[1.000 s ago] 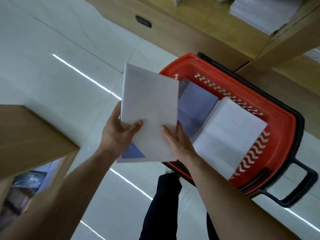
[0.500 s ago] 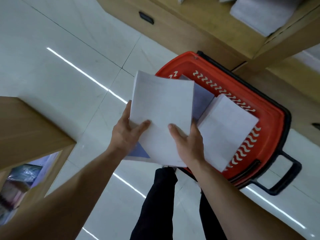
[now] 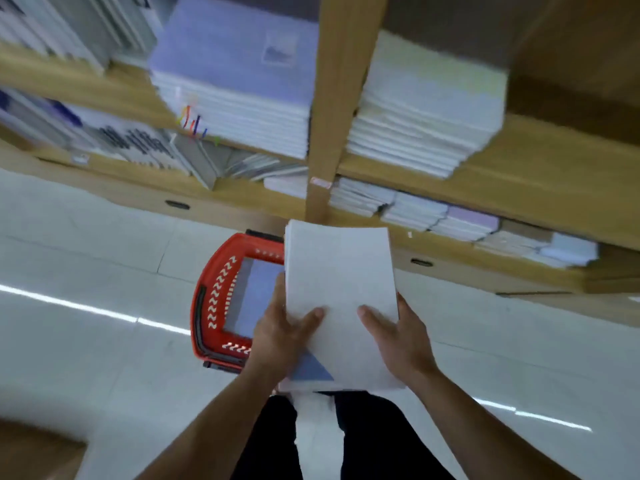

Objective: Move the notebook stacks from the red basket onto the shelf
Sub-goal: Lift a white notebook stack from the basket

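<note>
White notebook stack (image 3: 341,271) near shelf edge (image 3: 485,188)

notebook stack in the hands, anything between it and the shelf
Nothing visible blocks the way. Both hands hold the notebook stack above the red basket, with open air up to the shelf. The wooden upright stands straight ahead, so aim beside it.

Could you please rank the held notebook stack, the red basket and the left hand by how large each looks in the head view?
1. Notebook stack, held in both hands, though it is nearest the camera.
2. Red basket, partly hidden behind the stack, so this ranking is unsure.
3. Left hand, clearly smallest.
</note>
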{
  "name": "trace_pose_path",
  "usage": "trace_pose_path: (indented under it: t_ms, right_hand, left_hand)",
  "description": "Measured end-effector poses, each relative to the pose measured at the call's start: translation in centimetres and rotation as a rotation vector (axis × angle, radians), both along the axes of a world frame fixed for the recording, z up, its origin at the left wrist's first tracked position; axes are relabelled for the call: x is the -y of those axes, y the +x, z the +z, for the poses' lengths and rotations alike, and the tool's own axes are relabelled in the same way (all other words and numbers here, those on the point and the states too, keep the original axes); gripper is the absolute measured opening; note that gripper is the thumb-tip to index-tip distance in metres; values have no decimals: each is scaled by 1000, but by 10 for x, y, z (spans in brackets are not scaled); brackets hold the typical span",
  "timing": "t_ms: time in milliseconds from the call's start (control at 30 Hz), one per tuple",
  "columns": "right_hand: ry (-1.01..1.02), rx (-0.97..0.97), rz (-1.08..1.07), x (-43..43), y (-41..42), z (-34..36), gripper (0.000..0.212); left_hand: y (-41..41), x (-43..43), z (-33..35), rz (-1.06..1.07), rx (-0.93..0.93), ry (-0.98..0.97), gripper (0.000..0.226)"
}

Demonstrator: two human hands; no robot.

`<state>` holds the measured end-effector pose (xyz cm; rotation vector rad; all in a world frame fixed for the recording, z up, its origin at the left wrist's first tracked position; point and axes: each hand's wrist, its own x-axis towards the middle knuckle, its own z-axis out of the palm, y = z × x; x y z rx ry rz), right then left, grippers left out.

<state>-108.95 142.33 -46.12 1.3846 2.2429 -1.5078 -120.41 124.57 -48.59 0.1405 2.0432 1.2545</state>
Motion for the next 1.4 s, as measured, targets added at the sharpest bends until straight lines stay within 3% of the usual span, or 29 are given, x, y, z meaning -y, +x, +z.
trace_pose_path:
  t_ms: [233, 467, 667, 767, 1033, 1233, 1400]
  right_hand:
    - [69, -48, -282, -71, 80, 94, 50]
    - [137, -110, -431, -145, 115, 122, 52]
    - [216, -171, -377, -220, 87, 110, 52]
    - [227, -170, -351, -256, 64, 99, 53]
    - [245, -199, -283, -328, -1, 78, 53]
    - [256, -158, -235, -339, -7, 68, 47]
    - [166, -192, -181, -323, 7, 55, 65]
  left_hand:
    - [41, -108, 91, -204, 17, 86, 82]
    - [53, -209, 133, -321, 19, 147, 69]
    - [41, -287, 131, -213, -49, 156, 58]
    - [28, -317, 124, -177, -154, 69, 58]
    - [-20, -382, 112, -158, -308, -51, 88]
    - [-22, -383, 105, -180, -335, -113, 71]
    - [-2, -369, 93, -72, -243, -92, 63]
